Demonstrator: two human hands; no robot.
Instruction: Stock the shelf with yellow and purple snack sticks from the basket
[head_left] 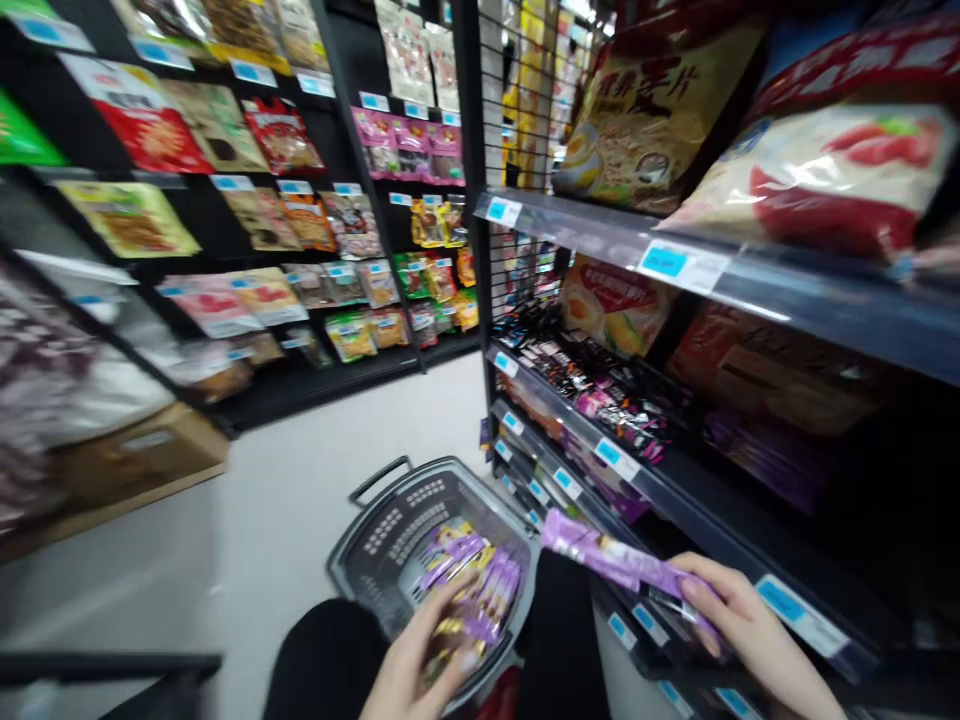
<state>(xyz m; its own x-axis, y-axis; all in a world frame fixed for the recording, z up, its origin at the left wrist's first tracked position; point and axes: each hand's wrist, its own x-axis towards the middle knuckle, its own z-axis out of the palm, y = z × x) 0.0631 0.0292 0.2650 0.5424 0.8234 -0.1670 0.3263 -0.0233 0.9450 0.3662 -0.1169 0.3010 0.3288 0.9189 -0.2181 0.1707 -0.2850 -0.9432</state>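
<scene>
A grey plastic basket (487,482) stands on the floor between the knees. Inside it lies a heap of purple and yellow stick packets (499,590). My left hand (420,645) is down in the basket, its thumb and fingers curled around some gold and purple stick packets (448,635); slight blur hides exactly how many. To the right of the basket, my right hand (716,600) pinches a few purple stick packets (600,552) by one end, and they point left toward the basket. This hand is in front of a lower shelf edge.
Shelving on the right has a shelf of loose dark stick packets (592,385), and large bags (645,110) above. Price-tagged shelf edges (675,500) jut out close to my right hand. Racks of snack bags (285,220) line the far left, with a cardboard box (142,450) below.
</scene>
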